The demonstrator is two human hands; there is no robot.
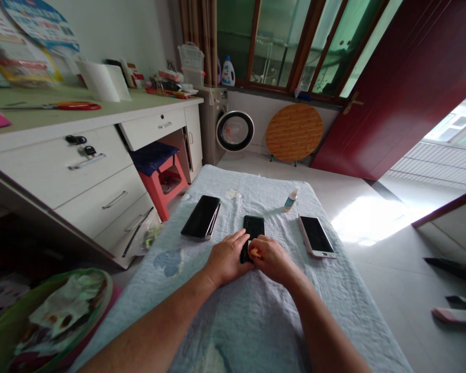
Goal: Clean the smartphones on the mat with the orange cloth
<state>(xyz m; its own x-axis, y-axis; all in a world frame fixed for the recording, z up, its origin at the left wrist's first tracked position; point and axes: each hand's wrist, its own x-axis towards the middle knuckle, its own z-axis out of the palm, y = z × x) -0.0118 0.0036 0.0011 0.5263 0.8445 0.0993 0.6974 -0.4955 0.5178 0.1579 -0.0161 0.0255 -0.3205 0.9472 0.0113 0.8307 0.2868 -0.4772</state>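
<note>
A black phone (pixel 253 228) lies in the middle of a table covered with a pale blue cloth (pixel 233 321). My left hand (pixel 227 257) rests on the phone's near left edge, fingers pressed against it. Against the near end of the same phone my right hand (pixel 272 259) is closed on a small orange thing (pixel 254 253). A second black phone (pixel 201 216) lies to the left, stacked on another device. To the right is a white-framed phone (pixel 316 235). A small spray bottle (pixel 291 199) lies behind them, with a crumpled white wipe (pixel 230 194) to its left.
A white desk with drawers (pixel 73 166) and a red stool (pixel 161 178) stand on the left. A green basket with wrappers (pixel 50 321) sits at bottom left. Farther back are a washing machine (pixel 229 127), a round wooden board (pixel 294 132) and a dark red door (pixel 396 88).
</note>
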